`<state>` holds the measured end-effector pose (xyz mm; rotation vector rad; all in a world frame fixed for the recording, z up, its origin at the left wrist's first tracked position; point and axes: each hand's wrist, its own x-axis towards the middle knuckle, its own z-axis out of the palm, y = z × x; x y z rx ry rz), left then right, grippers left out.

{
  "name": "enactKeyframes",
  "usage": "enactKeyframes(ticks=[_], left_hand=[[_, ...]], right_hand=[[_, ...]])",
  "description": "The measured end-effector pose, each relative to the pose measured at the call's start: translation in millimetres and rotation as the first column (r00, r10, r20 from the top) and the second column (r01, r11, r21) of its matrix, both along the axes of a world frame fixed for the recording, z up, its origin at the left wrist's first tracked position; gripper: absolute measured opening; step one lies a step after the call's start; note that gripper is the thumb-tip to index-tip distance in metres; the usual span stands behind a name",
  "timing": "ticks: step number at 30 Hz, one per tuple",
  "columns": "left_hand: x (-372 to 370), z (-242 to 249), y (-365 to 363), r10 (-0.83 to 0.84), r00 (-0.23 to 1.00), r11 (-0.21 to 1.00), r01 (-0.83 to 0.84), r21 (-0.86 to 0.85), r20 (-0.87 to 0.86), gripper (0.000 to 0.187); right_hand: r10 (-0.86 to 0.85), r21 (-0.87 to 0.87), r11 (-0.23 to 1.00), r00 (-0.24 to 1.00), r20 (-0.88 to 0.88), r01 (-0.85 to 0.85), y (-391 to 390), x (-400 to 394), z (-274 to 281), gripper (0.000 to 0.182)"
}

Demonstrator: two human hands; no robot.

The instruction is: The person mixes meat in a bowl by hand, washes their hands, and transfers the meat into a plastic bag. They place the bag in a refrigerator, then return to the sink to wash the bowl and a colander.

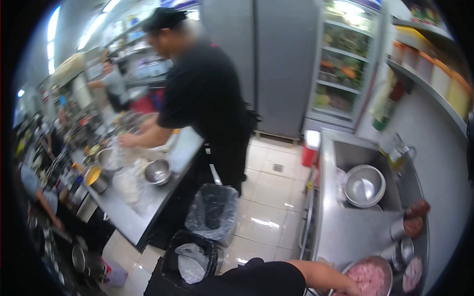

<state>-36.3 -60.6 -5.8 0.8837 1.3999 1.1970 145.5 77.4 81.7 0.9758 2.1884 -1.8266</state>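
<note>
My left hand [349, 287] reaches from a black sleeve [261, 280] into a metal bowl [389, 279] at the lower right. Pieces of pink raw meat [366, 277] fill the bowl, and my hand touches them near its left side. The frame's bottom edge and the meat hide my fingers, so their grip does not show. My right hand is out of view. Beside the bowl, metal containers [406, 249] and dark reddish-brown items [417, 209] stand along the wall.
A sink [340, 153] holds a metal bowl [365, 185]. Two lined bins [212, 209] stand left of me. A co-worker in black [207, 84] leans over a steel table [133, 227] with bowls and plastic bags. A shelf [429, 86] with containers juts from the right wall.
</note>
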Motion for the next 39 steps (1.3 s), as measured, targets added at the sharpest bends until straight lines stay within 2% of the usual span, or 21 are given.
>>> enactKeyframes(ticks=[2, 4, 5, 6, 7, 9, 11, 12, 15, 16, 19, 21, 23, 25, 26, 27, 29, 31, 35, 37, 39], left_hand=[[15, -4, 11, -0.092, 0.995, 0.996, 0.091, 0.006, 0.036, 0.053], [21, -39, 35, -0.204, 0.957, 0.979, 0.196, 0.061, 0.208, 0.053], [17, 2, 24, -0.253, 0.932, 0.967, 0.241, 0.078, 0.258, 0.053], [8, 46, 9, -0.202, 0.976, 0.967, 0.211, -0.140, 0.077, 0.056], [6, 39, 18, -0.243, 0.922, 0.967, 0.254, -0.001, -0.300, 0.053], [8, 68, 15, -0.256, 0.905, 0.967, 0.242, -0.085, -0.341, 0.055], [-4, 77, 26, -0.300, 0.778, 0.950, 0.295, -0.100, -0.553, 0.056], [-7, 76, 30, -0.310, 0.704, 0.942, 0.321, -0.103, -0.639, 0.056], [-23, 104, 36, -0.556, 0.358, 0.815, 0.409, -0.410, -0.750, 0.051], [-28, 91, 41, -0.611, 0.278, 0.770, 0.426, -0.475, -0.742, 0.058], [-24, 53, 33, -0.218, 0.627, 0.961, 0.003, -0.278, -0.748, 0.068], [-34, 13, 56, -0.015, 0.838, 0.979, -0.100, -0.181, -0.545, 0.070], [-35, 4, 75, 0.087, 0.977, 0.971, -0.127, -0.205, -0.193, 0.071], [-43, 11, 90, 0.102, 0.961, 0.960, -0.028, -0.279, 0.256, 0.071], [-46, 12, 98, 0.108, 0.915, 0.932, 0.042, -0.359, 0.388, 0.070], [-40, 23, 98, 0.121, 0.953, 0.949, -0.030, -0.314, 0.276, 0.069], [-45, -45, 147, 0.043, 0.991, 0.971, -0.011, -0.240, 0.127, 0.068], [-39, -26, 151, -0.050, 0.977, 0.980, 0.089, -0.180, 0.208, 0.072], [-25, 50, 112, -0.201, 0.979, 0.964, 0.191, -0.186, -0.038, 0.074], [-18, 76, 92, -0.238, 0.922, 0.971, 0.234, -0.051, -0.304, 0.073], [-7, 102, 66, -0.344, 0.802, 0.930, 0.364, -0.057, -0.489, 0.076]], right_hand=[[-0.156, -0.166, 0.975, 0.988, -0.017, 0.151, 0, 13, -23, 0.046], [-0.386, -0.516, 0.788, 0.922, 0.011, 0.336, 9, 25, -78, 0.043], [-0.483, -0.633, 0.669, 0.875, 0.026, 0.388, 8, 28, -96, 0.042], [-0.558, -0.675, 0.618, 0.830, -0.016, 0.403, 8, 32, -111, 0.041], [-0.606, -0.644, 0.657, 0.783, -0.140, 0.393, 1, 32, -109, 0.039], [-0.513, -0.255, 0.855, 0.663, -0.545, 0.452, -40, -2, -32, 0.050], [-0.313, 0.193, 0.823, 0.711, -0.630, 0.534, -27, 2, -29, 0.063], [-0.208, 0.425, 0.749, 0.788, -0.579, 0.509, -21, 6, -25, 0.070], [0.288, 0.690, 0.689, 0.957, 0.023, -0.224, 8, 11, 0, 0.083], [0.181, 0.703, 0.695, 0.983, 0.031, -0.150, 9, 13, 0, 0.084], [-0.137, 0.705, 0.703, 0.990, 0.010, 0.090, 18, 14, -18, 0.086], [-0.324, 0.634, 0.722, 0.945, -0.046, 0.278, 46, 8, -66, 0.083], [-0.470, -0.010, 0.882, 0.881, -0.046, 0.470, 52, -9, -59, 0.080], [-0.566, -0.482, 0.736, 0.823, -0.050, 0.476, 42, -32, -26, 0.082], [-0.575, -0.563, 0.682, 0.818, -0.017, 0.467, 52, -37, -38, 0.078], [-0.570, -0.575, 0.679, 0.821, -0.020, 0.457, 64, -42, -59, 0.074], [-0.570, -0.572, 0.685, 0.821, -0.036, 0.451, 80, -46, -90, 0.066], [-0.547, -0.578, 0.704, 0.834, -0.072, 0.413, 85, -47, -97, 0.059], [-0.394, -0.448, 0.873, 0.820, -0.415, 0.193, 79, -33, -71, 0.054], [-0.266, -0.189, 0.961, 0.864, -0.428, 0.202, 64, -16, -39, 0.053], [0.041, 0.283, 0.956, 0.925, -0.378, 0.073, 48, 7, -11, 0.051]])
